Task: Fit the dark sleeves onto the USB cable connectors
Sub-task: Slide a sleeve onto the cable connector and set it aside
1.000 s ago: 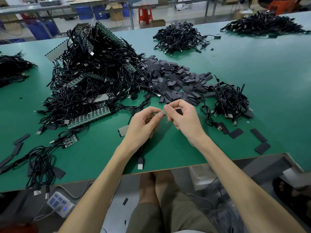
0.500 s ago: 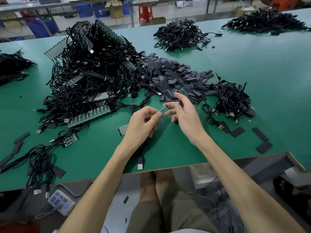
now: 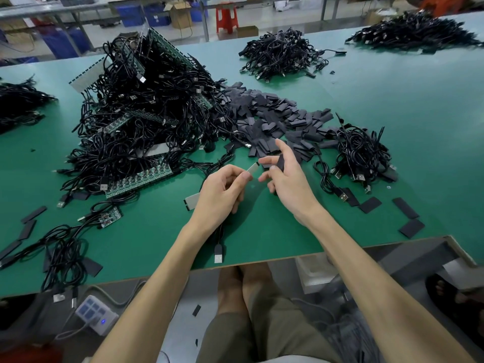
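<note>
Since the earlier frame the right hand (image 3: 288, 179) has drawn away from the left hand (image 3: 222, 195), and its forefinger now extends straight. We see the left hand pinching a pale connector strip (image 3: 252, 169) between thumb and forefinger. The strip's tip points toward the right hand without touching it. The right hand nips a dark sleeve (image 3: 281, 162) between thumb and a finger, just right of the grip, with its other fingers spread.

The cable (image 3: 220, 233) drops below the grip to a USB plug (image 3: 218, 254) lying at the near edge of the table (image 3: 432, 100).

Containers: blue crates (image 3: 131, 14) and an open cardboard box (image 3: 180, 13) stand far beyond the grip. We cannot tell their contents.

The sleeve pile (image 3: 275, 116) lies just beyond the grip, the cable heap (image 3: 146, 121) beyond and left, and a small cable bundle (image 3: 361, 155) to the right. Bare mat lies between the grip and the near edge, and again far right.
</note>
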